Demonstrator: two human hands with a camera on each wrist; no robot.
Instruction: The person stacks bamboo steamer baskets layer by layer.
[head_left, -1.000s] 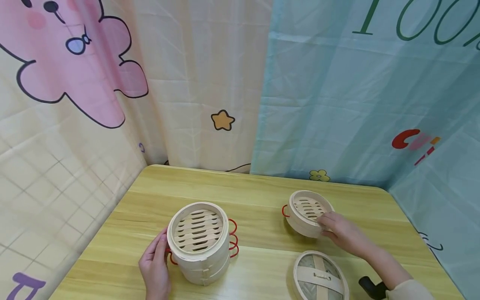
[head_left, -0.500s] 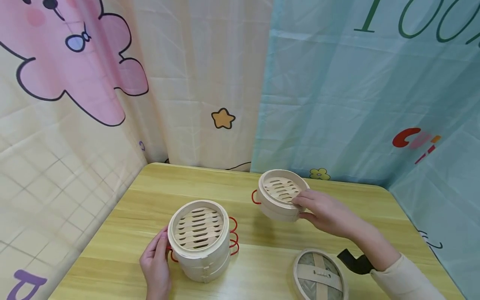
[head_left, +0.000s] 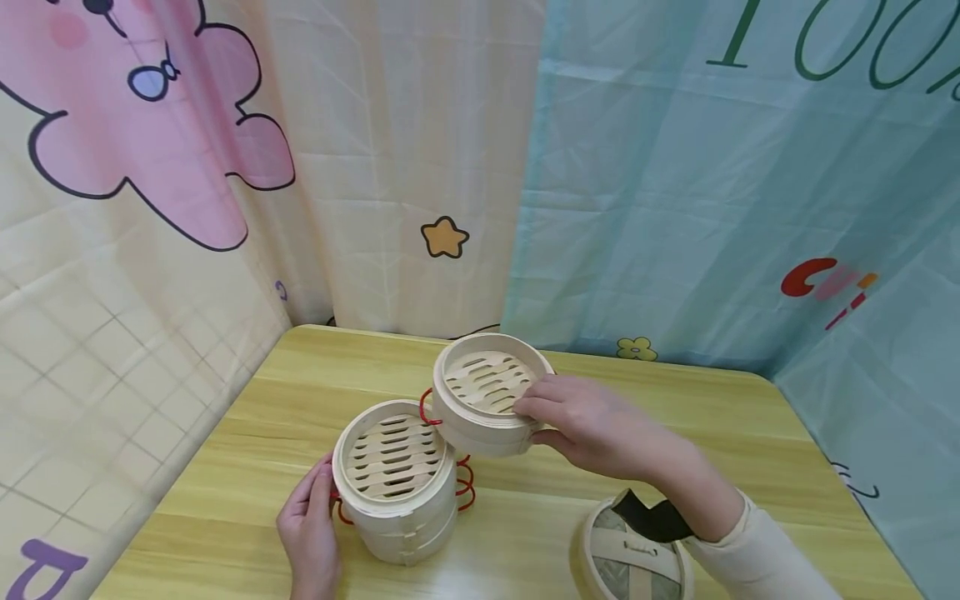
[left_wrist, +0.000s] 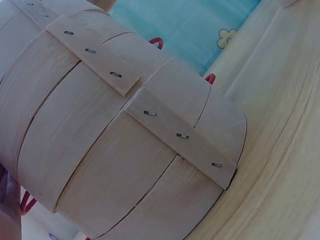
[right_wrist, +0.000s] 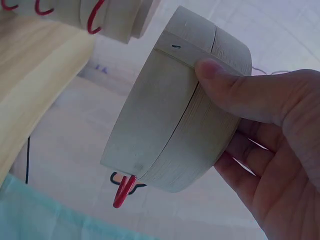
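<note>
Right by the far-right rim of the steamer stack (head_left: 397, 523), a loose steamer basket (head_left: 480, 435) is up in the air, right hand (head_left: 588, 417) clamped on its edge with the thumb on the outer wall. Left hand (head_left: 311, 521) is touching the stack's left side next to a red loop (head_left: 344, 511), though I honestly can't tell if it's gripping. Over to the stack's right, the round lid (head_left: 611, 575) sits on the surface (head_left: 517, 542), partly blocked by a black strap (head_left: 651, 521).
</note>
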